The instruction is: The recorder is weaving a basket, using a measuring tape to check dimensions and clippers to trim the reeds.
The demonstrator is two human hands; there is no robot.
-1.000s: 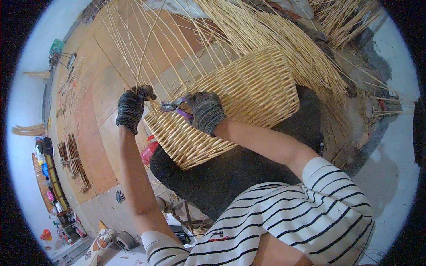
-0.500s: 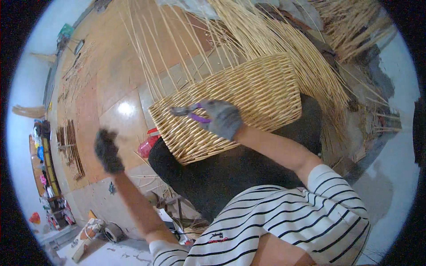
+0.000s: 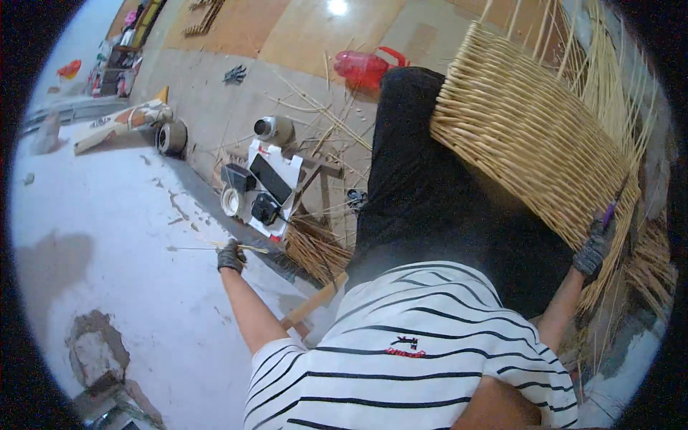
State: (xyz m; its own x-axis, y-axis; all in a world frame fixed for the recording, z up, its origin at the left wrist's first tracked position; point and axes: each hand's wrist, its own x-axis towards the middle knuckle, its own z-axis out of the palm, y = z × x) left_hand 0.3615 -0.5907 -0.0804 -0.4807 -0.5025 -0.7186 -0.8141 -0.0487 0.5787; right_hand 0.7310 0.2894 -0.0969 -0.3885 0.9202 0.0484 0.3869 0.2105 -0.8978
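Observation:
My left hand (image 3: 231,256), in a grey glove, is stretched out to the left and closed round a few thin pale wicker rods (image 3: 252,249), their ends poking out on both sides. On the right, my gloved right hand (image 3: 592,251) is closed on purple-handled pliers or shears (image 3: 608,213); the jaws are dark and hard to make out. These lie over the lower right edge of a woven wicker panel (image 3: 530,115), which rests tilted across my dark-trousered lap. Long unwoven rods (image 3: 537,29) stick out from its far side.
Left of my legs, a low stand carries a white board (image 3: 292,163), a black phone (image 3: 271,178) and a tape roll (image 3: 231,201). A bundle of brown rods (image 3: 315,251) lies beside it. A red plastic bottle (image 3: 362,68) lies beyond my knee, and loose wicker rods (image 3: 609,64) spread at right.
The view has swung left and down. My left hand, blurred before, now holds thin rods. My right hand has shifted with the cutters from the panel's middle to its right edge.

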